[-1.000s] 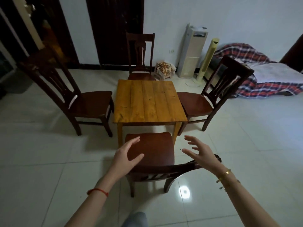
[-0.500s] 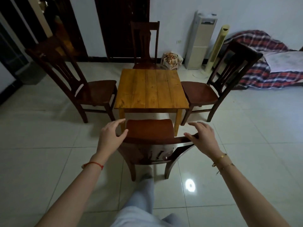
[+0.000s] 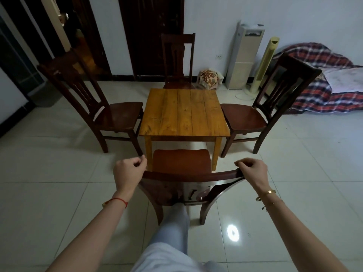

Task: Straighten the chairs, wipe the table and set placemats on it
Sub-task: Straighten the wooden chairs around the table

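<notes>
- Both hands, laid loosely over the near chair's back half a second ago, now curl round its top rail. The left hand (image 3: pixel 129 171) grips the left end and the right hand (image 3: pixel 252 170) grips the right end, fingers closed on the wood.
- The near chair (image 3: pixel 180 160) stands at lower centre, its seat reaching between the table's front legs.
- The table (image 3: pixel 184 112) sits mid-frame, a square top of yellow planks with a dull sheen.
- The left chair (image 3: pixel 117 114) and the right chair (image 3: pixel 245 116) stand angled, each seat just beside a table edge. The far chair (image 3: pixel 177 54) faces squarely from upper centre.
- The floor (image 3: pixel 59 173) is glossy pale tile, with a lamp glare (image 3: pixel 232 232) at lower right.
- A dark door (image 3: pixel 153 36) is set in the white back wall. To its right stand a white unit (image 3: pixel 247 55) and a tower fan (image 3: pixel 265 63).
- A plaid blanket (image 3: pixel 324 95) lies heaped at the right edge.
- A pale trouser leg (image 3: pixel 172 222) shows at lower centre.
</notes>
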The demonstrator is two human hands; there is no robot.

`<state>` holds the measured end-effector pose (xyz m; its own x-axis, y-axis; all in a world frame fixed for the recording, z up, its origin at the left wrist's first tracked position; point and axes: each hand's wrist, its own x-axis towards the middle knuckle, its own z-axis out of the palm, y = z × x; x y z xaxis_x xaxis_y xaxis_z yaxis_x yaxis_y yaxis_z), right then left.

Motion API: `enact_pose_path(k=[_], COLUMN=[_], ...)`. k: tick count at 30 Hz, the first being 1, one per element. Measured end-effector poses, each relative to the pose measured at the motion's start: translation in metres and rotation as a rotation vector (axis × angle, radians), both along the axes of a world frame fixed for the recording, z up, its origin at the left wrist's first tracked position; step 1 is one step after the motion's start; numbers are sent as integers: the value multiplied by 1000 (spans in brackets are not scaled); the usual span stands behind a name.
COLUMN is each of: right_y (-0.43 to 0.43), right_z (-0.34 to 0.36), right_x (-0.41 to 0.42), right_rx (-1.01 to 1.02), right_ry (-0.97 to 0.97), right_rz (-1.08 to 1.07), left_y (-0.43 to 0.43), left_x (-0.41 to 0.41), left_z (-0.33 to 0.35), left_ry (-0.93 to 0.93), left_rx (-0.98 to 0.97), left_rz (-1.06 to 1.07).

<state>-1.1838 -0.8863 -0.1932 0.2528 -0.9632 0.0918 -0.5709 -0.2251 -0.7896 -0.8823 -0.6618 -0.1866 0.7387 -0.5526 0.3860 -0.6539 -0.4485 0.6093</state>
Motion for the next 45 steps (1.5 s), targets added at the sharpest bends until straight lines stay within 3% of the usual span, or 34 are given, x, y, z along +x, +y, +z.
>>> enact_pose_path(k=[14,24,27,37,45], right_y=[-20,-32,-35,-38,-69], right_z=[-4,8,16,65,115], right_x=[5,1,1,3,-61], right_rx=[-49,1,-107,-47,-20], right_ry=[-46,100,217,139,94], right_rz=[-59,51,125,405,449], left_y=[-34,-42,-44,-71,-159], left_x=[20,27,27,-8,-79], left_z=[-8,-15,4,71,126], left_ry=[-30,-64,-36,476,428], left_rx=[-108,25,114,89,149], left_rz=[-58,-56,-70,-525,-818])
